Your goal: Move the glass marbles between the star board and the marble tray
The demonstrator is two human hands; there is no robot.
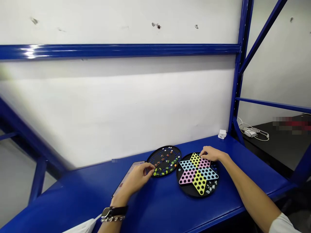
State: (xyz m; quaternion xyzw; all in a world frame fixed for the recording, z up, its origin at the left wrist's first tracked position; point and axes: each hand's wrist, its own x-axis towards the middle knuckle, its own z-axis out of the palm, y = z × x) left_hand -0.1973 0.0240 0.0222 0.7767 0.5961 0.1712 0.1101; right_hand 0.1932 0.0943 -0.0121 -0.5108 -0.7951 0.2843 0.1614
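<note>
A black round tray (162, 154) holding scattered marbles in green, orange and white lies near the wall. At its near left rim is my left hand (139, 177), thumb and fingertips brought close together; whatever is between them is too small to make out. To the right sits a second black round tray (188, 191) with a star-shaped Chinese checkers board (198, 172) in yellow, pink and blue, full of dark holes. My right hand (211, 153) bends over its far right edge with fingers closed by a yellow point; their grip is hidden. Clear and white marbles (211, 186) rest beside the star.
A phone-like flat device (126, 176) lies partly under my left hand. White paper (84, 226) shows at the bottom edge. A white charger (222, 134) stands at the table's back right corner. Blue frame posts (236, 81) rise there, with a white cable (255, 133) beyond.
</note>
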